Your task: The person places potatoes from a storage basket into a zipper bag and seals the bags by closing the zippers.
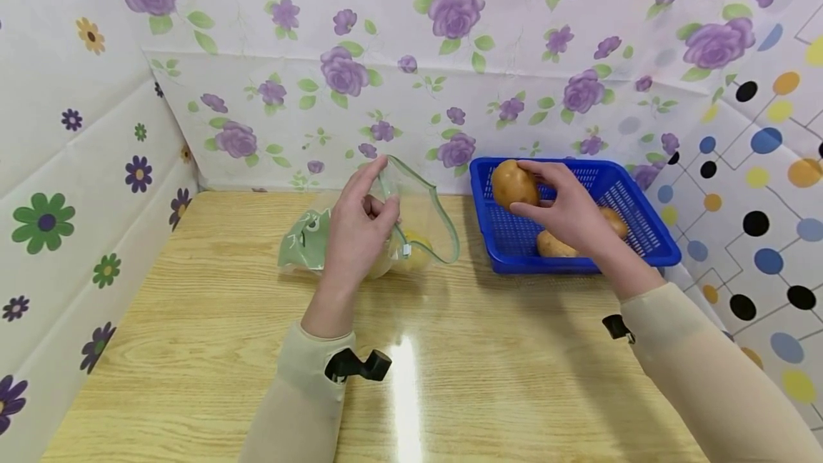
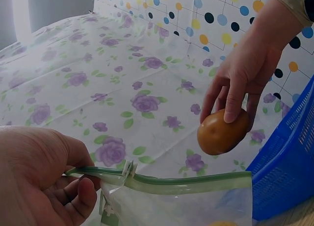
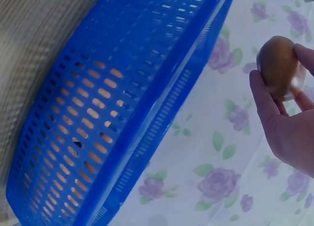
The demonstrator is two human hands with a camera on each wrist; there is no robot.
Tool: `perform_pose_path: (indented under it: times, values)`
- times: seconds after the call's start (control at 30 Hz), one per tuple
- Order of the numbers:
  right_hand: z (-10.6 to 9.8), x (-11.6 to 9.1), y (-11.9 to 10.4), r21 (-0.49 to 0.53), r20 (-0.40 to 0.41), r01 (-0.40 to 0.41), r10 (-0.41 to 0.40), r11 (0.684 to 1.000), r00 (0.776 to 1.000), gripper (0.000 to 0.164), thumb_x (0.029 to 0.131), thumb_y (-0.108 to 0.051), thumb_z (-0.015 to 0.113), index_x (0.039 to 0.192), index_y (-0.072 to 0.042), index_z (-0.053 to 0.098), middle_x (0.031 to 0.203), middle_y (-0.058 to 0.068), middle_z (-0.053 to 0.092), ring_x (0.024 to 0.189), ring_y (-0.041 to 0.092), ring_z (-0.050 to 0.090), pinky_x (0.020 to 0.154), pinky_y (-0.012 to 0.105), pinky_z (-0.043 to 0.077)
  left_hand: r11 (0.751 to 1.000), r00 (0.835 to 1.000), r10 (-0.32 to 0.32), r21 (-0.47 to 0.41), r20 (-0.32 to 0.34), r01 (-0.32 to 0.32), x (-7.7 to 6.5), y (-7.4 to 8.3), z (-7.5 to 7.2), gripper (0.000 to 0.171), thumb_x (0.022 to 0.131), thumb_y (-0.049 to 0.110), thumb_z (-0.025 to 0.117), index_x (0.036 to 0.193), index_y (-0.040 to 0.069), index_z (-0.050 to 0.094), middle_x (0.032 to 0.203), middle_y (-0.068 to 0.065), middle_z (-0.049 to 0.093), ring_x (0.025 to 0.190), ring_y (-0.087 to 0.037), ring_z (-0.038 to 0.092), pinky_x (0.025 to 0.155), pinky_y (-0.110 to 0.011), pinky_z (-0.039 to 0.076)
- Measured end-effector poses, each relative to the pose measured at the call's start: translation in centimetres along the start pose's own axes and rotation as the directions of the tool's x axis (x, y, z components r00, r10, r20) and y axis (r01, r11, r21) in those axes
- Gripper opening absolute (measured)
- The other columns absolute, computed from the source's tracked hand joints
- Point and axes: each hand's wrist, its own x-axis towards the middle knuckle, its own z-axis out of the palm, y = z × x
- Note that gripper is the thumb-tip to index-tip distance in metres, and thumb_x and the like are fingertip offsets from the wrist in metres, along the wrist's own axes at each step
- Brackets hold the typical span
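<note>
My left hand [image 1: 358,231] pinches the green-edged rim of a clear zip bag [image 1: 421,198] between thumb and fingers. The bag's mouth gapes toward the right, and a yellowish round item [image 1: 416,249] shows through its side. A white slider [image 2: 128,169] sits on the zip edge in the left wrist view. With its fingertips and thumb, my right hand [image 1: 566,202] grips a brown potato [image 1: 514,184] above the left part of the blue basket [image 1: 489,238]. That potato [image 2: 223,133] appears smooth and rounded in the left wrist view.
Inside the basket lie more potatoes [image 1: 556,244], partly hidden by my right forearm. The basket stands at the right of the wooden table [image 1: 225,349]. Flower-printed sheeting [image 1: 289,120] hangs behind, and a dotted sheet [image 1: 759,220] closes off the right side.
</note>
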Motion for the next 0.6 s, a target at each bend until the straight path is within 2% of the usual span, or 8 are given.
perform_pose_path:
  times: [0.33, 0.6]
  values:
    - [0.7, -0.8, -2.0, 0.026, 0.022, 0.048, -0.049, 0.998, 0.999, 0.071, 0.102, -0.016, 0.083, 0.165, -0.016, 0.052, 0.154, 0.015, 0.046, 0.141, 0.033, 0.051, 0.108, 0.046, 0.057, 1.0, 1.0, 0.0, -0.012, 0.0, 0.0, -0.1, -0.1, 0.0, 0.062, 0.106, 0.003, 0.068, 0.165, 0.015, 0.054, 0.16, -0.001, 0.055, 0.066, -0.017, 0.055, 0.052, -0.021, 0.043]
    - [1.8, -1.1, -3.4, 0.055, 0.039, 0.134, -0.137, 0.989, 0.99, 0.071, 0.1, -0.012, 0.083, 0.165, -0.016, 0.053, 0.158, 0.012, 0.046, 0.142, 0.033, 0.054, 0.106, 0.039, 0.057, 1.0, 1.0, 0.003, -0.017, -0.003, -0.003, 0.0, -0.1, 0.0, 0.062, 0.106, 0.004, 0.068, 0.165, 0.016, 0.055, 0.16, 0.0, 0.055, 0.067, -0.018, 0.055, 0.052, -0.021, 0.043]
